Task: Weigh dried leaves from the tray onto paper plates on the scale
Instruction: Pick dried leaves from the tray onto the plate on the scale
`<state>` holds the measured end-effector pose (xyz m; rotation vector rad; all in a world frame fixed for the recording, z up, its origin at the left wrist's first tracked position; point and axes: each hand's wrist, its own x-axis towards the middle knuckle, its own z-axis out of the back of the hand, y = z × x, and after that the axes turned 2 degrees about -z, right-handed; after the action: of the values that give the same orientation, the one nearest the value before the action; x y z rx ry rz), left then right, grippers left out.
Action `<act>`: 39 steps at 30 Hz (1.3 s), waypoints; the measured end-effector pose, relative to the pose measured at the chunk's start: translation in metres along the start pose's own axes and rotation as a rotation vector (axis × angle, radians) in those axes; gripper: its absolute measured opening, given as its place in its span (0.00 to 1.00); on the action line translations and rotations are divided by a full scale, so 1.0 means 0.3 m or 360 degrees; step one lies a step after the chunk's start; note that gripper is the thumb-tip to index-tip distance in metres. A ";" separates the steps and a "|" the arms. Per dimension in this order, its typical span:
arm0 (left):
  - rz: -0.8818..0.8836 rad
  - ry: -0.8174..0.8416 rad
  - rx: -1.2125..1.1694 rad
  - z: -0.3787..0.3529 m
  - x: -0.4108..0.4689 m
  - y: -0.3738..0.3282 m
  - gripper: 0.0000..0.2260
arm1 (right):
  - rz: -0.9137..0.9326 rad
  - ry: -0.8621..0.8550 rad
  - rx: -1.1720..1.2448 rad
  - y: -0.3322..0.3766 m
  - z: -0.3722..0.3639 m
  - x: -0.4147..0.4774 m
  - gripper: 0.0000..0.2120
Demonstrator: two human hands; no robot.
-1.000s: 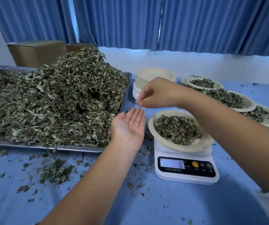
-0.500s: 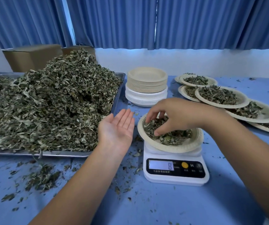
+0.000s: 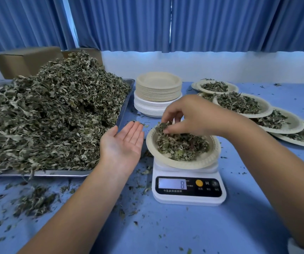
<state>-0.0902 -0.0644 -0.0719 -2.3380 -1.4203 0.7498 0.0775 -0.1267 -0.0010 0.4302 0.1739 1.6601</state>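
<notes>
The right hand pinches a tuft of leaves over the plate on the scale. Just left of the scale, the left hand lies palm up, fingers straight, holding nothing. Farther left sits the heaped tray.

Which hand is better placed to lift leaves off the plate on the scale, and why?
Right: the right hand pinches leaves above the plate; the left hand lies open, palm up, beside it.
</notes>
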 end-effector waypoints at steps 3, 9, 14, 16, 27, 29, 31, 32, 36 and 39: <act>-0.0002 -0.0008 0.0008 -0.001 0.000 0.003 0.20 | 0.0023 -0.0113 0.0087 0.004 0.020 -0.008 0.06; -0.0004 -0.0024 0.0013 -0.003 -0.005 0.007 0.20 | 0.0005 -0.0324 0.0273 -0.002 0.048 -0.008 0.07; 0.0005 -0.0033 0.0012 -0.005 -0.008 0.009 0.21 | -0.0053 -0.0250 0.0272 -0.013 0.031 -0.005 0.06; 0.0006 -0.0038 0.0014 -0.006 -0.008 0.007 0.21 | -0.0064 -0.0239 0.0276 -0.016 0.028 -0.004 0.06; 0.0028 -0.0113 0.0085 -0.005 0.000 0.010 0.20 | -0.0140 -0.0304 0.0608 -0.009 0.011 0.000 0.07; 0.0054 -0.0135 0.0121 -0.007 -0.002 0.017 0.19 | -0.0182 -0.0374 0.0743 0.012 -0.009 0.022 0.06; 0.0066 -0.0138 0.0107 -0.008 -0.001 0.022 0.20 | -0.0212 -0.0426 0.0914 0.053 -0.041 0.064 0.07; 0.0070 -0.0139 0.0094 -0.009 0.000 0.021 0.20 | -0.0219 -0.0424 0.1017 0.082 -0.059 0.095 0.07; 0.0102 -0.0147 0.0046 -0.007 0.005 0.009 0.19 | -0.0177 -0.0357 0.1139 0.211 -0.143 0.234 0.09; 0.0103 -0.0150 -0.0039 -0.008 0.011 0.002 0.17 | -0.0145 -0.0175 0.1209 0.283 -0.210 0.302 0.08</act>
<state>-0.0871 -0.0617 -0.0710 -2.4070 -1.4050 0.8758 -0.0317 -0.0412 -0.0124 1.0622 0.7406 1.4313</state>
